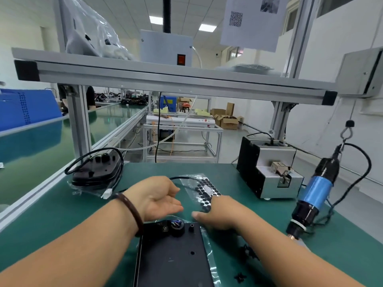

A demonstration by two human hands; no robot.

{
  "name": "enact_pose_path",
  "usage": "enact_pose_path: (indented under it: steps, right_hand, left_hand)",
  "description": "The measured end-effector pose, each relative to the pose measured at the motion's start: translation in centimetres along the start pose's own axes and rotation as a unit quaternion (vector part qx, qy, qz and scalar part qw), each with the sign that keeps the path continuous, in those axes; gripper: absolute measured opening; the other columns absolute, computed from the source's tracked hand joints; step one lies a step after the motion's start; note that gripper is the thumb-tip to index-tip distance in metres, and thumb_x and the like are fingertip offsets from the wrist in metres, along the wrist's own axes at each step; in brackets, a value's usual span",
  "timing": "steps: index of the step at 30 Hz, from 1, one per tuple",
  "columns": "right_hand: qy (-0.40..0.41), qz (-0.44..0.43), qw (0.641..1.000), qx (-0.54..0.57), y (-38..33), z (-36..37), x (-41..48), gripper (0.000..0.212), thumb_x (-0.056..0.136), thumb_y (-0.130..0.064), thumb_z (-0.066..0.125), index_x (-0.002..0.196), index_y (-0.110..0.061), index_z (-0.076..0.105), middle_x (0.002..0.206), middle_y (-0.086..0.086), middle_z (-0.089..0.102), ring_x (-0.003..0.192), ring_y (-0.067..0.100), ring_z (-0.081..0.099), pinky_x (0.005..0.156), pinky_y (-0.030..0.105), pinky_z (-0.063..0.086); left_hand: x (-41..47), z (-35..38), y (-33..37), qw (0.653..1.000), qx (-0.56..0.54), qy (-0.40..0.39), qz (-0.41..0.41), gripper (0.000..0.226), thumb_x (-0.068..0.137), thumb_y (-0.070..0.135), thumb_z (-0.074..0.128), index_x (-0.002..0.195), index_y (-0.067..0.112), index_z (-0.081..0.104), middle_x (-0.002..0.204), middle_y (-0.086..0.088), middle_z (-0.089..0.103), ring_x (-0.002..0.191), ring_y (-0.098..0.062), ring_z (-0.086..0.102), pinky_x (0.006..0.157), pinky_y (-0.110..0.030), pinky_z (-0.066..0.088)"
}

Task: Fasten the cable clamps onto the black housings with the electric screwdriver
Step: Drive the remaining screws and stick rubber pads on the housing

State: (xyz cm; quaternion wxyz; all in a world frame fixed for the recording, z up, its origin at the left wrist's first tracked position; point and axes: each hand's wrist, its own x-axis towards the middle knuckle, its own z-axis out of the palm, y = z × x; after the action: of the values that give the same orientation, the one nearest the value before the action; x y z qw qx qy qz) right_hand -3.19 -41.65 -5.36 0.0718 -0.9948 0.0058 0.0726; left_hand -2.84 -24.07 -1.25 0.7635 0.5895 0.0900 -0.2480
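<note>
1. The near black housing [172,255] lay on the green mat straight in front of the person, between the forearms. Its long axis ran away from the body, and its far end sat just below both hands.
2. The left hand [157,197] hovered open and held nothing, just beyond that far end. The right hand [219,214] lay beside it, thumb out. Its fingers were hidden, so I cannot tell whether they held anything. The hands were near each other but apart.
3. Two small black pieces [240,277], probably the clamps, lay loose to the right of the housing and nearer the right arm.
4. One electric screwdriver [315,195] hung further right, well apart from the right hand, which was the closer one.
5. A second housing [97,170] sat bagged at the far left, making two housings in all.
</note>
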Motion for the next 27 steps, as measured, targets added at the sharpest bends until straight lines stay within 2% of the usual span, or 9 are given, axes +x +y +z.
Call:
enact_pose_path:
  steps: [2, 5, 10, 12, 14, 16, 18, 20, 27]
  right_hand:
    - [0.013, 0.012, 0.999, 0.030, -0.4, 0.1, 0.4, 0.059, 0.078, -0.073, 0.050, 0.094, -0.016, 0.055, 0.092, 0.004, 0.057, 0.088, 0.025, 0.055, 0.070, 0.031, 0.042]
    - [0.017, 0.017, 0.999, 0.048, -0.9, -0.2, 0.9, 0.054, 0.082, -0.065, 0.054, 0.104, -0.016, 0.054, 0.105, 0.005, 0.059, 0.095, 0.026, 0.055, 0.080, 0.034, 0.047]
    - [-0.004, -0.021, 0.997, 0.074, -1.3, -1.5, 0.9, 0.035, 0.089, -0.038, 0.055, 0.107, -0.007, 0.058, 0.114, 0.013, 0.062, 0.096, 0.027, 0.058, 0.071, 0.030, 0.042]
    - [-0.014, -0.032, 0.997, 0.071, -1.1, -1.6, 0.7, 0.029, 0.086, -0.038, 0.057, 0.098, -0.011, 0.057, 0.105, 0.009, 0.061, 0.094, 0.026, 0.058, 0.072, 0.030, 0.044]
    - [-0.020, -0.023, 0.996, 0.083, -0.7, -1.2, 0.5, 0.032, 0.079, -0.044, 0.063, 0.091, -0.015, 0.054, 0.095, 0.001, 0.058, 0.090, 0.023, 0.057, 0.079, 0.033, 0.049]
    - [-0.032, -0.007, 0.995, 0.090, -0.6, -1.1, 0.4, 0.044, 0.073, -0.050, 0.067, 0.097, -0.015, 0.055, 0.092, -0.002, 0.057, 0.087, 0.020, 0.058, 0.078, 0.036, 0.051]
    - [-0.056, 0.006, 0.996, 0.070, -0.6, -1.6, 0.4, 0.049, 0.072, -0.053, 0.069, 0.099, -0.015, 0.052, 0.085, -0.004, 0.053, 0.072, 0.016, 0.055, 0.053, 0.028, 0.047]
    - [-0.074, 0.005, 0.996, 0.045, -0.8, -2.3, 0.5, 0.048, 0.073, -0.052, 0.070, 0.098, -0.016, 0.050, 0.080, -0.005, 0.050, 0.062, 0.014, 0.050, 0.039, 0.023, 0.036]
    - [-0.053, -0.011, 0.998, 0.028, -0.7, -2.1, 0.5, 0.053, 0.071, -0.043, 0.076, 0.108, -0.014, 0.049, 0.094, 0.000, 0.055, 0.082, 0.022, 0.055, 0.051, 0.028, 0.038]
  left_hand:
    - [1.2, 0.8, -0.4, 0.998, -0.059, 0.002, -0.023, 0.054, 0.097, -0.004, 0.030, 0.146, -0.010, 0.007, 0.154, -0.030, 0.004, 0.144, -0.042, 0.009, 0.115, -0.048, 0.020]
    - [2.7, 1.5, -0.7, 0.992, -0.119, -0.006, -0.036, 0.057, 0.096, -0.005, 0.026, 0.148, -0.005, 0.000, 0.157, -0.024, -0.002, 0.143, -0.041, 0.014, 0.106, -0.048, 0.034]
    - [3.6, 2.9, -0.9, 0.995, -0.094, -0.010, -0.040, 0.041, 0.096, -0.006, 0.023, 0.136, -0.015, 0.024, 0.142, -0.035, 0.030, 0.124, -0.043, 0.044, 0.087, -0.048, 0.040]
    - [3.6, 3.6, -1.1, 0.998, -0.052, -0.013, -0.044, 0.025, 0.096, -0.005, 0.023, 0.110, -0.018, 0.040, 0.136, -0.035, 0.037, 0.122, -0.042, 0.046, 0.086, -0.047, 0.039]
    - [3.8, 3.9, -0.9, 0.999, -0.009, -0.002, -0.036, 0.025, 0.095, -0.005, 0.026, 0.110, -0.015, 0.043, 0.125, -0.034, 0.047, 0.106, -0.039, 0.055, 0.080, -0.043, 0.043]
    - [4.1, 3.6, -0.5, 0.999, 0.030, 0.033, -0.016, 0.035, 0.096, -0.004, 0.029, 0.129, -0.013, 0.035, 0.129, -0.034, 0.040, 0.109, -0.038, 0.053, 0.090, -0.044, 0.043]
    - [4.2, 3.0, -0.1, 0.997, 0.034, 0.063, -0.019, 0.052, 0.097, -0.003, 0.031, 0.145, -0.010, 0.013, 0.149, -0.030, 0.013, 0.142, -0.035, 0.021, 0.113, -0.046, 0.023]
    - [4.0, 2.5, 0.0, 0.998, 0.013, 0.066, -0.022, 0.057, 0.097, -0.003, 0.031, 0.147, -0.007, 0.004, 0.156, -0.025, 0.000, 0.146, -0.033, 0.001, 0.118, -0.046, 0.011]
    - [4.3, 3.3, -0.4, 0.999, -0.020, 0.037, -0.034, 0.057, 0.096, -0.004, 0.029, 0.147, -0.007, 0.004, 0.155, -0.028, 0.004, 0.145, -0.036, 0.006, 0.117, -0.046, 0.013]
